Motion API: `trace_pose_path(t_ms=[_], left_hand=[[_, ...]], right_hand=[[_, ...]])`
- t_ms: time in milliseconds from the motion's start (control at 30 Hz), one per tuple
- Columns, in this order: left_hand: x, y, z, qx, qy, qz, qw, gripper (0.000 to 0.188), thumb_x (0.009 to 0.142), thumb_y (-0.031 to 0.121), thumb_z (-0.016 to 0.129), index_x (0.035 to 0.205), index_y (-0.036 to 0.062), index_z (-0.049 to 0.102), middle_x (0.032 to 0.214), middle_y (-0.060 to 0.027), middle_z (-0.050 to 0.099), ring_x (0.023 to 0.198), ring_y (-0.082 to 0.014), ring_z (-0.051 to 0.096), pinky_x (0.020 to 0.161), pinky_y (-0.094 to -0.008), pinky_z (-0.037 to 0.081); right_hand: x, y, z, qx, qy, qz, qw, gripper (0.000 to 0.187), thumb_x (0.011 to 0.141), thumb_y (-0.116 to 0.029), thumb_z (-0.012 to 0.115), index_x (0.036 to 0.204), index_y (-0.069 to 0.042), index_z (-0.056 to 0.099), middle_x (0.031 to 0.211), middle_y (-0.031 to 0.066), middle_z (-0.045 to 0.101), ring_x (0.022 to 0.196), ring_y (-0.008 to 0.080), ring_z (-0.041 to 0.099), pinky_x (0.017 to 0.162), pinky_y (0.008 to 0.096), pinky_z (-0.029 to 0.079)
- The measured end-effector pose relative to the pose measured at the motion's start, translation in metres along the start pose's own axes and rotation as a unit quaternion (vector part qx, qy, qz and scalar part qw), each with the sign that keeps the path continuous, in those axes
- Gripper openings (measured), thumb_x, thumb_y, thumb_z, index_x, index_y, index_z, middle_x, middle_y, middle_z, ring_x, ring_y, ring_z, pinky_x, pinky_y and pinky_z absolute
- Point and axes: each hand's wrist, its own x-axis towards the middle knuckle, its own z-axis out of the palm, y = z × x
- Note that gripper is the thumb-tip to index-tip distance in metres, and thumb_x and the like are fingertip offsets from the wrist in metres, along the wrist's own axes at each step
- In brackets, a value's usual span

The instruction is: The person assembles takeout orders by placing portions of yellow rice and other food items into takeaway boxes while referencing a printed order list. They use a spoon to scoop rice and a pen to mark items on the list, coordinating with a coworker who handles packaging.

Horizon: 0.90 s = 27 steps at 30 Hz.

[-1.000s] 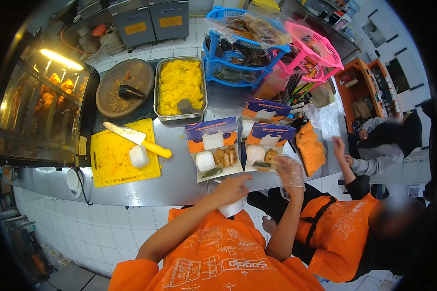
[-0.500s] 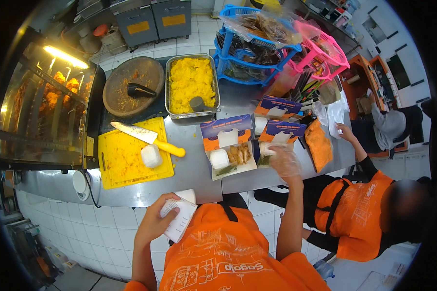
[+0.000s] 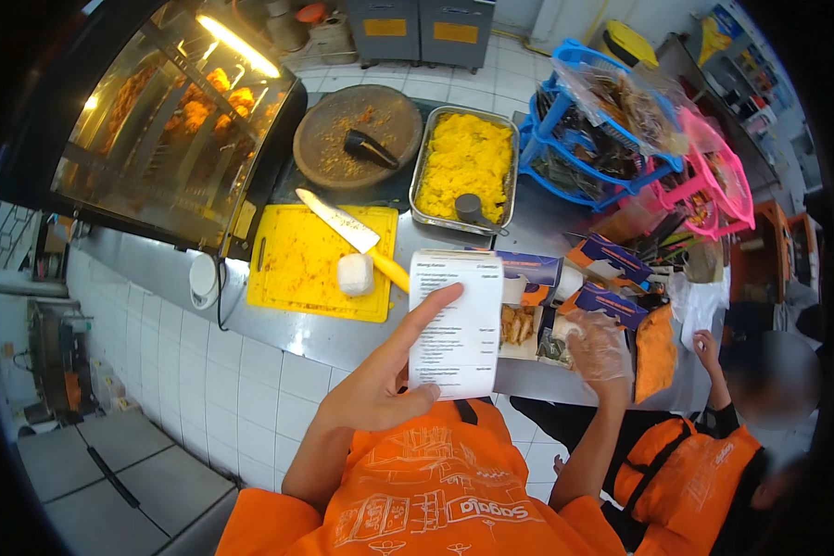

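1. My left grip pinches the receipt at mid-frame, index finger over its front
2. It should be light, limp, easily torn; I judge its left edge best held, gently
3. My gloved right grip is at a box, right of centre; whether it clasps anything I cannot tell

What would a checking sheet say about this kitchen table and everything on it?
Surface: steel table; crumbs and stains on the yellow board.
Job's things: long paper held up, partly hiding the open boxes; food shows inside two.
Clutter: knife and white lump on the board; blue baskets behind the boxes.
Hands: left hand grips the paper; gloved right hand at a box, contact unclear.
Cables: dark cable at the table's front edge.
Surroundings: lit glass case left; co-worker right.
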Motion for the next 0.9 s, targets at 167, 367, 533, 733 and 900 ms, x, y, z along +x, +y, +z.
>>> trace_pose_path(t_ms=[167, 367, 533, 733, 900], left_hand=[[0.015, -0.009, 0.012, -0.053, 0.022, 0.009, 0.998, 0.101, 0.066, -0.002, 0.051, 0.159, 0.0039, 0.013, 0.158, -0.0155, 0.025, 0.144, -0.024, 0.029, 0.118, -0.0343, 0.023], [0.017, -0.023, 0.019, -0.037, 0.083, 0.027, 0.996, 0.099, 0.067, -0.006, 0.05, 0.158, 0.0014, 0.015, 0.153, -0.0154, 0.033, 0.141, -0.0229, 0.036, 0.115, -0.0322, 0.029], [0.017, -0.03, 0.009, -0.011, 0.105, -0.01, 0.994, 0.081, 0.073, -0.014, 0.053, 0.151, -0.0015, 0.031, 0.146, -0.0162, 0.042, 0.136, -0.0234, 0.042, 0.111, -0.0354, 0.035], [0.026, -0.03, -0.016, 0.013, 0.079, 0.0, 0.997, 0.059, 0.076, -0.014, 0.057, 0.135, -0.0042, 0.05, 0.134, -0.014, 0.053, 0.126, -0.0225, 0.051, 0.108, -0.0388, 0.041], [0.051, -0.025, -0.014, 0.019, 0.064, 0.008, 0.998, 0.07, 0.079, -0.009, 0.057, 0.145, -0.0014, 0.038, 0.138, -0.0118, 0.048, 0.128, -0.0196, 0.048, 0.11, -0.0346, 0.038]], right_hand=[[0.054, -0.01, -0.039, 0.05, -0.007, -0.045, 0.998, 0.017, 0.092, -0.013, 0.062, 0.107, -0.006, 0.068, 0.103, 0.0175, 0.067, 0.099, 0.0374, 0.062, 0.086, 0.0445, 0.049], [0.084, 0.058, -0.044, -0.078, 0.135, 0.051, 0.987, 0.023, 0.099, -0.023, 0.053, 0.108, -0.007, 0.066, 0.098, 0.0194, 0.068, 0.091, 0.0396, 0.065, 0.08, 0.0489, 0.05], [0.04, 0.074, -0.032, -0.136, -0.002, 0.119, 0.984, 0.032, 0.101, -0.032, 0.048, 0.103, -0.006, 0.066, 0.09, 0.0203, 0.068, 0.084, 0.043, 0.064, 0.077, 0.0525, 0.049], [-0.041, 0.017, -0.007, -0.102, -0.025, 0.142, 0.984, 0.022, 0.097, -0.022, 0.049, 0.096, -0.009, 0.066, 0.092, 0.0159, 0.068, 0.089, 0.0343, 0.066, 0.08, 0.0479, 0.05], [-0.033, 0.025, 0.001, -0.009, 0.072, 0.155, 0.985, 0.026, 0.099, -0.02, 0.053, 0.112, -0.001, 0.065, 0.106, 0.0207, 0.068, 0.1, 0.0397, 0.064, 0.087, 0.0476, 0.05]])
